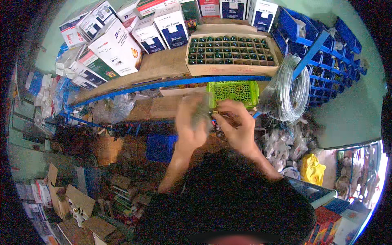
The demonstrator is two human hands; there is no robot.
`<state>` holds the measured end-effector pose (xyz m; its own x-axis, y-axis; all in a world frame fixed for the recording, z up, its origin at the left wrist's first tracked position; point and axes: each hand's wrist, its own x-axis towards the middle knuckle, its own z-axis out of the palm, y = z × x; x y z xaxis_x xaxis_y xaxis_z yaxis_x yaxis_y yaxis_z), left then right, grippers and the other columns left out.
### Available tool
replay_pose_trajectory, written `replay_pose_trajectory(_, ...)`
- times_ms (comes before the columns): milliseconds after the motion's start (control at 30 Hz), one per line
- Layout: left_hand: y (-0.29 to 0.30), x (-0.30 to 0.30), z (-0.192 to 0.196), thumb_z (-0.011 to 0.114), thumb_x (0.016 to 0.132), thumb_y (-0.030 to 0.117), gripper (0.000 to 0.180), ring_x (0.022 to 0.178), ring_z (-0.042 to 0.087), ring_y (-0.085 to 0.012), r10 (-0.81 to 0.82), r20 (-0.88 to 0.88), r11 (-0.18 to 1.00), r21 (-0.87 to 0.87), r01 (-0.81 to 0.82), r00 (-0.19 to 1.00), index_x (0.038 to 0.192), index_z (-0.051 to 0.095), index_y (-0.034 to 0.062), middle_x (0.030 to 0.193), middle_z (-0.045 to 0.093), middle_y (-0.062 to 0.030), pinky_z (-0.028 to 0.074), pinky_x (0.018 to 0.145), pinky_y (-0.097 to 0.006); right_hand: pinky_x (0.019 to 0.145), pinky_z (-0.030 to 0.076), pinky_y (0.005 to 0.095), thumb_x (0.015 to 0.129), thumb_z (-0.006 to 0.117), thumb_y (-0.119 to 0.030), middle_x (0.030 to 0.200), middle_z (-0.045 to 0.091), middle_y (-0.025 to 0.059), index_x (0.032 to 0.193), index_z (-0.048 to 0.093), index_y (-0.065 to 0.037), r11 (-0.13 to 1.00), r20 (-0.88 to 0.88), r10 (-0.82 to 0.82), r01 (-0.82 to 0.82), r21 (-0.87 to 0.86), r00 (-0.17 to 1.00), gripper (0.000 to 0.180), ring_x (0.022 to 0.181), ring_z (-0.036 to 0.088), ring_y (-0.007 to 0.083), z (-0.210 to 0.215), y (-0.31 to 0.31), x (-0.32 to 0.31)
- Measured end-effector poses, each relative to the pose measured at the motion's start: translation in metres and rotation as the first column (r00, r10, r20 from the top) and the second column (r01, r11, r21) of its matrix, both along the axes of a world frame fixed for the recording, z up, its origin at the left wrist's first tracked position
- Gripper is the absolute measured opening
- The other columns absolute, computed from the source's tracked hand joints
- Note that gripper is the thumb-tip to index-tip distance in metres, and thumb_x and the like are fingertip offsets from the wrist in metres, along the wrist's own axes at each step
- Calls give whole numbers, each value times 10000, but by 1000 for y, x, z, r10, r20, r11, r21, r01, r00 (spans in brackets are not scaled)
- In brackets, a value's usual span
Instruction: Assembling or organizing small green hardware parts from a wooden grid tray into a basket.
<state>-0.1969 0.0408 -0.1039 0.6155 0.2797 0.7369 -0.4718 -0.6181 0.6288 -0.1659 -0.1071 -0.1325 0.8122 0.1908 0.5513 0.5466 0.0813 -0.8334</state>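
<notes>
My left hand [190,122] is raised in front of the shelf, curled around a crumpled clear plastic bag [201,111] of small parts. My right hand [237,124] is close beside it, its fingertips pinching a small part [213,118] with red and blue on it at the bag's edge. Both hands meet just below a green plastic basket [232,92] on the shelf. What is inside the bag is blurred.
A cardboard tray of dark green bulbs [230,51] and white filter boxes [118,47] sit on the upper shelf. A wire coil [292,92] hangs to the right beside blue bins [326,53]. Open cartons [77,202] crowd the floor at lower left; bagged parts [286,145] hang at right.
</notes>
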Motion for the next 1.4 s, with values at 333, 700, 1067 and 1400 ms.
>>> replay_pose_trajectory(333, 18, -2, -14, 608, 937, 175, 342, 860, 678, -388, -92, 95, 994, -46, 97, 991, 1219, 638, -16, 1072, 669, -211, 562, 743, -446, 763, 562, 280, 942, 707, -6, 958, 725, 76, 1114, 641, -5, 967, -325, 227, -171, 190, 918, 184, 827, 702, 130, 8, -11, 3)
replay_pose_trajectory(700, 21, -2, -27, 708, 879, 138, 312, 826, 719, -359, 77, -210, 945, -297, -139, 975, 1149, 667, -14, 921, 706, -213, 571, 759, -419, 758, 536, 281, 976, 671, -31, 905, 686, 72, 1024, 606, -10, 891, -471, 449, -340, 301, 760, 83, 810, 644, 124, 6, -3, -1)
replay_pose_trajectory(1067, 17, -6, -19, 647, 941, 159, 340, 983, 686, -233, -350, 32, 779, -545, 310, 936, 1202, 621, -57, 1094, 709, -126, 558, 845, -396, 692, 555, 300, 997, 631, -24, 911, 643, 61, 985, 552, -25, 816, -472, 564, -369, 445, 678, 80, 782, 643, 141, -9, -10, 0)
replay_pose_trajectory(1400, 5, 0, -45, 558, 994, 212, 342, 898, 709, -275, -327, 82, 653, -701, 288, 941, 1219, 578, -46, 1060, 699, -168, 563, 757, -364, 708, 539, 295, 971, 653, -3, 916, 649, 68, 1109, 562, -37, 840, -445, 531, -379, 389, 721, 168, 807, 640, 131, -10, -23, -5)
